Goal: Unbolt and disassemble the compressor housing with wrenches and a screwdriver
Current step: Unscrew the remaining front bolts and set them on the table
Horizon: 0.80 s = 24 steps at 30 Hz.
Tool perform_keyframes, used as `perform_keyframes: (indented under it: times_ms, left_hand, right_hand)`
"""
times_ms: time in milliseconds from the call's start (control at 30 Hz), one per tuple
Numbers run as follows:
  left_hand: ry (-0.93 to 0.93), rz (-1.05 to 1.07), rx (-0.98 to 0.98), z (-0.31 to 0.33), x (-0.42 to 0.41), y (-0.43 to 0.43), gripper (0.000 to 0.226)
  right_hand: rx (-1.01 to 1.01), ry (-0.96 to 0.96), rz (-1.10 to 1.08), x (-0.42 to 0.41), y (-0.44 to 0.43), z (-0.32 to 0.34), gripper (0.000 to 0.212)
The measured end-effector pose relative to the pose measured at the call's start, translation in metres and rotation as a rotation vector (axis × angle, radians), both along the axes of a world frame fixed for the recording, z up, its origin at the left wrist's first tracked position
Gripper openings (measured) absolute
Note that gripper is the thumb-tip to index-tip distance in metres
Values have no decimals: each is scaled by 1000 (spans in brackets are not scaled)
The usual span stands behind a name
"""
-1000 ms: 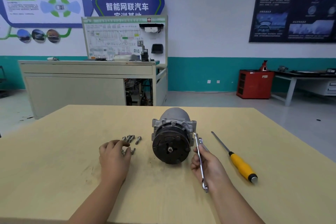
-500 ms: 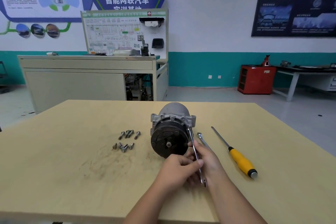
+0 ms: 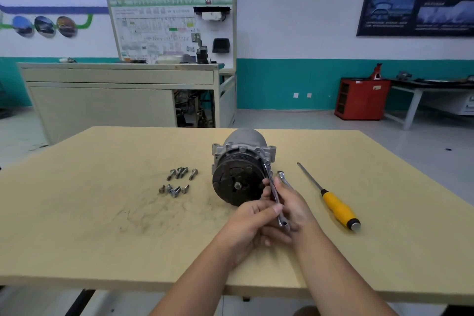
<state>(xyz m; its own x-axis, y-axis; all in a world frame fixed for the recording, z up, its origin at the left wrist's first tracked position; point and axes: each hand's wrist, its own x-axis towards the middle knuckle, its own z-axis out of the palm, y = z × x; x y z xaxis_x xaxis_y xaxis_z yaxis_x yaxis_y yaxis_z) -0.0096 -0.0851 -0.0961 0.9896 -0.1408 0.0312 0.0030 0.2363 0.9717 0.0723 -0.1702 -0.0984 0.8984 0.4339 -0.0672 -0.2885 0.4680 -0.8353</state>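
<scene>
Both my hands on a slim steel wrench at the compressor's front.

My left hand (image 3: pixel 250 228) and right hand (image 3: pixel 295 206) meet, fingers curled round the flat, shiny wrench (image 3: pixel 274 194), whose upper end reaches the right edge of the compressor (image 3: pixel 243 159). The compressor lies just beyond the fingers on the pale wooden worktop (image 3: pixel 89 226): a cast grey housing, with a dark round clutch plate and centre nut facing me. A second wrench (image 3: pixel 283 177) lies just right of the fingers, a yellow-handled screwdriver (image 3: pixel 336 206) farther right, and loose bolts (image 3: pixel 177 183) well to the left.
</scene>
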Motion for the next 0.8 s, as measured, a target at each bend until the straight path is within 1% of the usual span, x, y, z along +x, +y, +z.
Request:
perform_keyframes:
  times_ms: [100, 167, 233, 367, 500, 800]
  left_hand:
    - [-7, -28, -75, -1, 1, 3, 21]
    - [-9, -13, -101, -2, 2, 3, 18]
    - [-11, -5, -113, -4, 4, 3, 16]
    - [-15, -6, -113, -6, 7, 5, 18]
    - [2, -20, -121, -6, 9, 4, 18]
    - [108, -26, -476, 0, 17, -17, 13]
  right_hand:
    - [24, 12, 20, -1, -2, 0, 32]
    - [54, 58, 66, -4, -5, 0, 34]
    - [85, 96, 117, -5, -8, 0, 34]
    - [99, 105, 170, -4, -12, -1, 37]
    - [174, 127, 240, -4, -12, 0, 31]
    - [262, 223, 185, 1, -11, -3, 27]
